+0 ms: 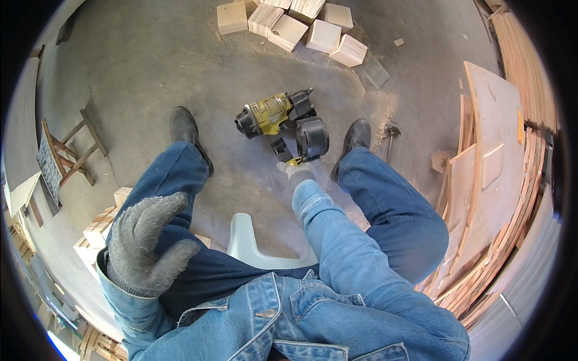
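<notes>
My right hand (295,171), in a grey knit glove, reaches down between my knees. Its fingers are closed at the yellow lower end of a yellow and black power tool (270,113), which looks like a coil nail gun. A round black drum (312,137) forms the tool's right side, and its nose points to the far right. The glove partly hides the grip. Above my left thigh, my left hand (150,240), also in a grey glove, is raised with nothing in it. Its thumb stands apart from its fingers.
Several light wooden blocks (288,32) lie ahead on the concrete floor. A hammer (391,136) is beside my right shoe. Plywood sheets (490,144) and boards stand at right. A wooden stand (73,153) is at left. Below me shows a pale plastic seat (242,237).
</notes>
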Demonstrator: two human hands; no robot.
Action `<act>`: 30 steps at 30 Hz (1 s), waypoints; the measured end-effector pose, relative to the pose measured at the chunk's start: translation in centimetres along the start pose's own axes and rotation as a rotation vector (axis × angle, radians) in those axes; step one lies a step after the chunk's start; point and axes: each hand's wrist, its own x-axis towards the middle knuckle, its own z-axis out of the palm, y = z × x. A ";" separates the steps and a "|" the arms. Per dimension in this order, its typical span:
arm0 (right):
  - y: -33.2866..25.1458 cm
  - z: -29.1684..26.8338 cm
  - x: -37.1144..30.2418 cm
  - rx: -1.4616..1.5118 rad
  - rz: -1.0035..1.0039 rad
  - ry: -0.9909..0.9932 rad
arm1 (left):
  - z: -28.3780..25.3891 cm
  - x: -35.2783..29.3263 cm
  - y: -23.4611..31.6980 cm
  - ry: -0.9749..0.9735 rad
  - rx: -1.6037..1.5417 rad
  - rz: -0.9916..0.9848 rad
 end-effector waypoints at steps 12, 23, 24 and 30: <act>-7.7 -3.0 1.9 -0.141 -0.065 0.105 | -0.1 0.6 0.6 0.009 -0.005 0.048; -4.5 -7.4 -0.1 -0.630 -0.252 0.114 | 0.8 -0.6 0.0 0.042 -0.103 0.057; -5.0 -7.7 -2.6 -0.615 -0.245 0.138 | 0.8 -0.8 0.2 0.039 -0.095 0.048; -0.4 -4.7 -7.7 -0.832 -0.447 -0.192 | 1.0 -1.3 1.4 0.013 -0.044 -0.061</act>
